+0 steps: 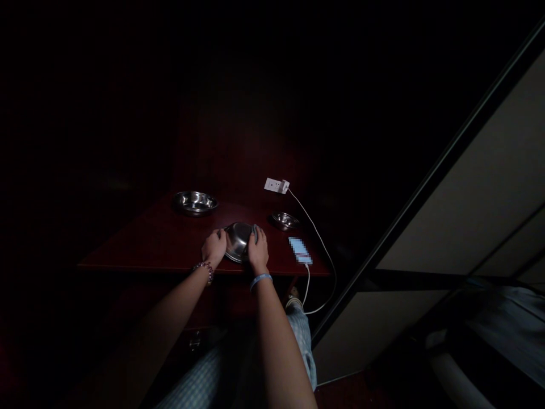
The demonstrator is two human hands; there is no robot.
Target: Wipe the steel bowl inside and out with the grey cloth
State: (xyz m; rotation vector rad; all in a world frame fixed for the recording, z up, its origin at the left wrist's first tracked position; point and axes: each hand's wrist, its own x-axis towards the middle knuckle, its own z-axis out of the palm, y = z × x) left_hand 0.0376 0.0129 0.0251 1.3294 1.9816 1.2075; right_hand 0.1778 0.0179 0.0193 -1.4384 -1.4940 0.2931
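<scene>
A shiny metal bowl (238, 237) is upside down near the front edge of the table, its base facing up. My left hand (214, 249) is closed on the bowl's left side, with a beaded bracelet at the wrist. Against the right side of the bowl, my right hand (258, 250) presses a small grey pad (254, 233), mostly covered by the fingers. Whether the pad is cloth or sponge cannot be made out. A blue band circles the right wrist.
On the dark red table (140, 250), a larger metal bowl (195, 203) stands back left and a small one (284, 220) back right. A phone (300, 250) lies at the right, its white cable (321, 238) looping over the edge from a wall socket (272, 185).
</scene>
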